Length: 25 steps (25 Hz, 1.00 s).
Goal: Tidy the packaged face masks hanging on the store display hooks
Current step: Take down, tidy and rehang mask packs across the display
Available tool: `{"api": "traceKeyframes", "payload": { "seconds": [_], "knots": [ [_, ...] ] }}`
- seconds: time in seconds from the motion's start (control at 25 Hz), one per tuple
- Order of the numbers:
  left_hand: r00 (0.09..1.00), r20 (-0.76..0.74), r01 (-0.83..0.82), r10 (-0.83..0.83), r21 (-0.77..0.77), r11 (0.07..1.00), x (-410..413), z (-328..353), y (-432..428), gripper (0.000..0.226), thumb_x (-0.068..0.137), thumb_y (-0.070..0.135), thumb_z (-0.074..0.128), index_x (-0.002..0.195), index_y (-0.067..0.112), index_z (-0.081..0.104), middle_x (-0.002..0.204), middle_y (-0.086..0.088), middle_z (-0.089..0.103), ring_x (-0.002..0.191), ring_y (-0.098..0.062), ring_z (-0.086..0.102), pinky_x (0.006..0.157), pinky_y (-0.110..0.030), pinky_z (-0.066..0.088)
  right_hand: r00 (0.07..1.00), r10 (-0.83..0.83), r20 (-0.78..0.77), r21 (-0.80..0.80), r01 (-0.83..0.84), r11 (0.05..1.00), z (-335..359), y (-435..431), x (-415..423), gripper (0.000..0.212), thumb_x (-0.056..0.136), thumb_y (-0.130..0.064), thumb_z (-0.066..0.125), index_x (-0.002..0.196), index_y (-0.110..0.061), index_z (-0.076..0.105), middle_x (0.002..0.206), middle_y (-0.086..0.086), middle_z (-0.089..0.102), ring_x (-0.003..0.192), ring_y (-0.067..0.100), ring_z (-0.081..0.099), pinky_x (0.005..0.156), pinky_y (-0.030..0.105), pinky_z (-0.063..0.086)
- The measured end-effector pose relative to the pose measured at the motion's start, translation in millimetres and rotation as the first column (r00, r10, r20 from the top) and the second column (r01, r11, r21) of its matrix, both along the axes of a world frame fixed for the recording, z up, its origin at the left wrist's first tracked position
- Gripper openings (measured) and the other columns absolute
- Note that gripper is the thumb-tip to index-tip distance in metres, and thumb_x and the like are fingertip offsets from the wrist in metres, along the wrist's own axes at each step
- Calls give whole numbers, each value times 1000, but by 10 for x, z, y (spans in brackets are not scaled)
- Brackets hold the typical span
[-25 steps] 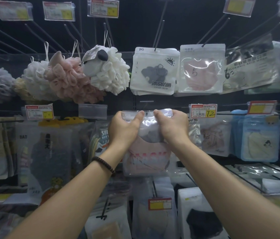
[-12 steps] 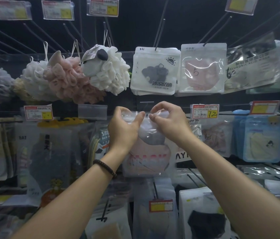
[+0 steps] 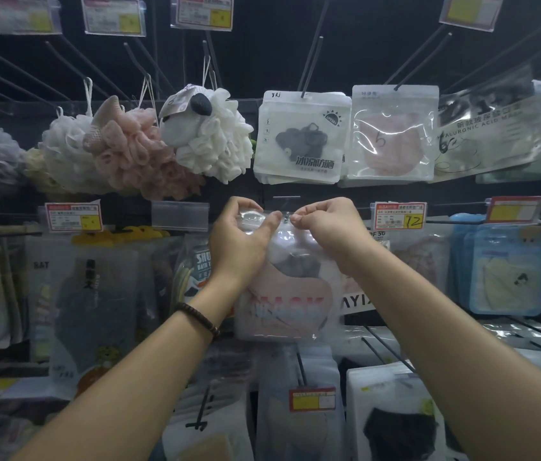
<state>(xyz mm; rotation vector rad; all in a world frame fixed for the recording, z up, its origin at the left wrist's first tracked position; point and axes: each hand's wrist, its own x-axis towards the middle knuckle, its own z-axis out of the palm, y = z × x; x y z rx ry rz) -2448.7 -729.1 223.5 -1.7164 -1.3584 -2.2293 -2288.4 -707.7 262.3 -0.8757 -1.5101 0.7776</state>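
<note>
A clear packet with a pink and dark face mask [image 3: 290, 294] hangs in the middle of the display, held up at its top edge. My left hand [image 3: 241, 241] curls its fingers and thumb round the packet's top left corner. My right hand [image 3: 324, 227] pinches the top edge near the packet's hang hole, right below a display hook [image 3: 285, 197]. Above hang a white packet with a black mask [image 3: 300, 138] and a clear packet with a pink mask [image 3: 392, 134] on long hooks.
Bath sponges [image 3: 122, 148] hang at upper left, one shaped like a sheep [image 3: 209, 131]. Blue mask packets [image 3: 508, 267] hang to the right, more packets below and to the left. Bare hook rods [image 3: 382, 347] stick out at lower right. A price tag [image 3: 399, 216] sits beside my right hand.
Both hands have risen along the packet to its top edge. The right hand went from a flat hold to a pinch at the hang hole, and the packet is lifted toward the hook.
</note>
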Motion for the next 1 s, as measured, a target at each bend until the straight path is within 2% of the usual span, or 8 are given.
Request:
{"api": "traceKeyframes", "payload": {
  "seconds": [0.16, 0.24, 0.44, 0.56, 0.68, 0.8, 0.88, 1.0],
  "knots": [
    [1000, 23, 12, -11, -59, 998, -22, 2, 3, 29, 88, 46, 85, 98, 27, 66, 95, 12, 72, 90, -12, 70, 85, -41, 61, 997, -55, 47, -35, 57, 998, 60, -75, -10, 5, 90, -18, 83, 87, -13, 83, 96, 5, 78, 102, 26, 71, 90, 38, 55],
    [1000, 24, 8, -7, -71, 997, -13, -3, 2, 29, 87, 46, 86, 97, 28, 66, 93, 13, 72, 88, -10, 69, 84, -39, 61, 995, -74, 62, -73, 79, 994, 76, -88, 7, 13, 87, -20, 83, 93, -8, 81, 99, 6, 73, 101, 29, 67, 86, 38, 51],
    [998, 51, 47, -43, -90, 995, -13, -37, 4, 27, 88, 45, 85, 98, 28, 66, 95, 11, 72, 90, -13, 70, 84, -43, 62, 990, -86, 111, -55, 93, 994, 110, -94, 42, 14, 84, -18, 85, 94, -8, 83, 107, 9, 76, 104, 29, 67, 87, 37, 49],
    [998, 32, 65, -63, -82, 994, -26, -88, 20, 27, 89, 42, 85, 100, 27, 66, 99, 11, 72, 95, -13, 69, 85, -38, 60, 989, -67, 129, -41, 72, 997, 64, -67, 49, 4, 83, -10, 85, 86, -12, 85, 100, 6, 80, 105, 24, 70, 91, 37, 52],
    [999, 14, 47, -46, -62, 997, -35, -100, 28, 27, 92, 40, 83, 104, 26, 65, 99, 11, 71, 90, -6, 69, 77, -27, 57, 992, -88, 93, 14, 87, 996, -16, -24, 30, 9, 84, -10, 88, 83, -18, 84, 91, 3, 80, 97, 21, 75, 83, 34, 58],
    [998, -57, 12, -18, -101, 995, -53, -119, 41, 31, 95, 45, 78, 110, 27, 59, 95, 8, 70, 77, -9, 70, 62, -24, 56, 987, -134, 84, 107, 125, 986, -144, 13, 24, 16, 85, -19, 91, 97, -22, 80, 93, 0, 76, 83, 14, 73, 70, 29, 58],
    [990, -138, -45, 32, -90, 995, -71, -181, 61, 32, 98, 50, 73, 115, 31, 54, 100, 7, 68, 80, -16, 69, 64, -33, 56, 961, -242, 133, 212, 211, 954, -267, 46, 37, 24, 87, -30, 90, 107, -24, 77, 105, -4, 72, 94, 13, 68, 81, 32, 57],
    [967, -224, -129, 125, -4, 992, -108, -260, 107, 28, 101, 45, 70, 120, 31, 55, 117, 7, 56, 90, -16, 60, 78, -33, 54, 910, -369, 189, 357, 286, 889, -433, 63, 45, 32, 92, -33, 84, 121, -25, 72, 120, -2, 64, 110, 17, 63, 99, 36, 53]
  ]
}}
